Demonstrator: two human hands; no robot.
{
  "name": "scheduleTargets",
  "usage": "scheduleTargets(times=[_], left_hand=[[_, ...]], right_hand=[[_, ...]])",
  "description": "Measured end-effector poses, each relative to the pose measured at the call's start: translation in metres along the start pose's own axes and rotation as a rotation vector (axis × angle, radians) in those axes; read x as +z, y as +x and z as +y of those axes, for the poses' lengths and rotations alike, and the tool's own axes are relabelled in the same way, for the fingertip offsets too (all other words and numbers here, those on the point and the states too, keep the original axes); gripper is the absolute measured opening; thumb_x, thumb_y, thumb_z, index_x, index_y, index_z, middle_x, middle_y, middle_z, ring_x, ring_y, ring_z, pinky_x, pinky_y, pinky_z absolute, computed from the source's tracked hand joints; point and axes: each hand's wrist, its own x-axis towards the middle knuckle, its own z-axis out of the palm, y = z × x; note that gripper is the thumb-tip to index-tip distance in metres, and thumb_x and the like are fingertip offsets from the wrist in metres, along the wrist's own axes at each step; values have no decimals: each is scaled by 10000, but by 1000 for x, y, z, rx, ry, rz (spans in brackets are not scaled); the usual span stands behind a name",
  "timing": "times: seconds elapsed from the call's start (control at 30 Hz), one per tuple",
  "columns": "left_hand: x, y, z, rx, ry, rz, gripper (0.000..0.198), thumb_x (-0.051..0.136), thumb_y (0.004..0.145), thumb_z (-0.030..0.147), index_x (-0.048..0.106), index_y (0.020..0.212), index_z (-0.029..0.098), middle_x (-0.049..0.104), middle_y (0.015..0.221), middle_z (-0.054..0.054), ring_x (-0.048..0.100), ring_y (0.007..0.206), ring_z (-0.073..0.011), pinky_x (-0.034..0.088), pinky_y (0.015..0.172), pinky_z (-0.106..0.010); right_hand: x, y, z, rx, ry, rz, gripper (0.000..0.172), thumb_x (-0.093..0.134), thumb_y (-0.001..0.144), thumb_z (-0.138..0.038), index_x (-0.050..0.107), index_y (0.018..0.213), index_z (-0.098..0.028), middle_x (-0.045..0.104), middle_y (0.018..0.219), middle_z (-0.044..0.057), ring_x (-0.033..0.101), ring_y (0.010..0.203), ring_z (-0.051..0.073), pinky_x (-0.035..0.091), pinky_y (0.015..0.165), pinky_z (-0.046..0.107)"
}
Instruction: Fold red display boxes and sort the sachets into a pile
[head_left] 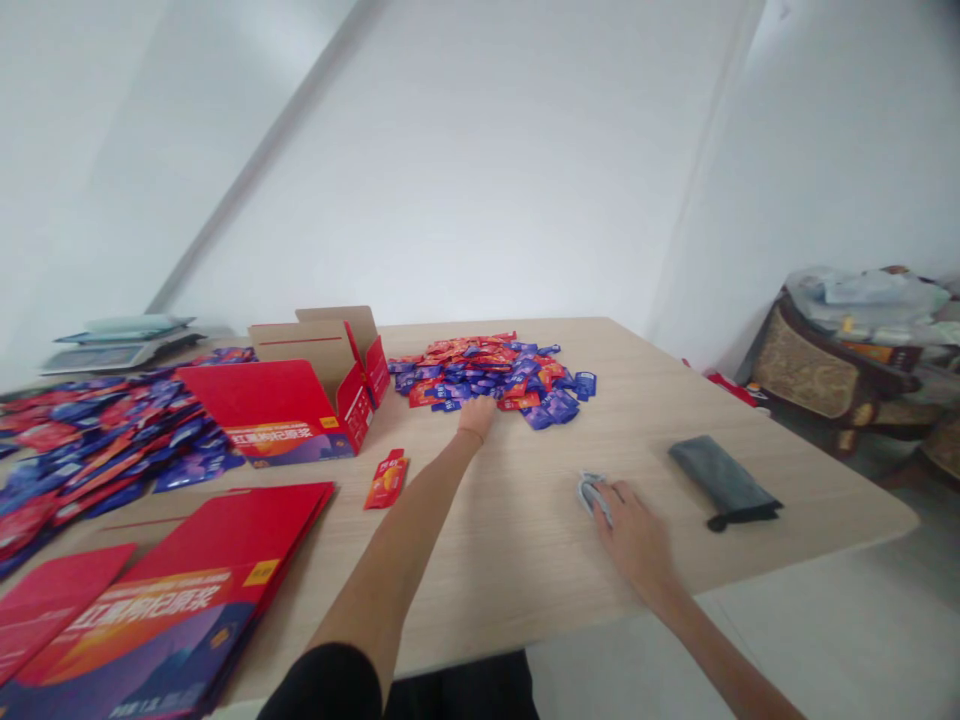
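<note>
My left hand (478, 412) reaches forward to the near edge of a pile of red and purple sachets (480, 368). Its fingertips are against the pile and mostly hidden, so I cannot make out whether they pinch a sachet. To the right, my right hand (634, 535) rests low on the table with its fingers closed over a small crumpled grey-white cloth (590, 492). One red spouted sachet (387, 480) lies alone to the left of my left forearm.
Red open cartons (274, 410) stand at left, with flattened printed cartons (172, 610) nearer me. Another sachet heap (112, 430) spreads at far left before a scale (124, 350). A grey pouch (720, 478) lies on the wooden table (525, 560) at right; a loaded armchair (814, 375) stands beyond.
</note>
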Motion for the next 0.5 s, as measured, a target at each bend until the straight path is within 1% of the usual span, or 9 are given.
scheduleTargets(times=[0.13,0.23,0.3,0.4,0.43,0.5], left_hand=[[-24,-11,-13,-142,-106,71,336,638,1013,365,628,1279,160,639,1282,-111,658,1097,-242,579,937,-452],[-38,-32,-20,-188,-206,115,271,634,1014,363,669,1175,147,685,1178,-90,677,1033,-218,578,918,-431],[-43,-52,-22,-192,-285,143,206,610,1015,301,720,1047,130,726,1044,-76,691,960,-198,561,889,-371],[-43,-91,-25,-184,-416,175,257,551,969,185,783,877,122,755,848,-60,700,862,-179,512,807,-270],[-40,-105,-26,-182,-461,181,269,545,949,174,795,863,124,760,820,-54,703,846,-177,501,780,-253],[-32,-135,-27,-185,-547,183,261,550,929,175,806,905,132,775,823,-42,714,834,-173,499,741,-236]], right_hand=[[-1,-1,0,-1,-15,5,361,413,1026,-319,641,1301,-263,668,1200,107,655,969,246,467,715,329],[-1,-2,1,-8,-20,12,352,422,1025,-318,640,1295,-262,669,1188,107,655,954,239,464,731,323],[-2,-2,1,-19,-21,19,355,414,1029,-317,640,1295,-251,667,1186,107,653,972,237,465,760,321],[-2,-2,1,-33,-18,20,367,403,1033,-312,637,1303,-230,662,1187,110,649,991,234,466,786,320],[-3,-2,1,-32,-17,19,369,406,1032,-311,635,1309,-227,661,1189,110,647,993,232,465,789,318],[-3,-1,0,-22,-18,15,368,413,1030,-310,633,1314,-229,660,1193,107,643,1000,226,461,793,309]])
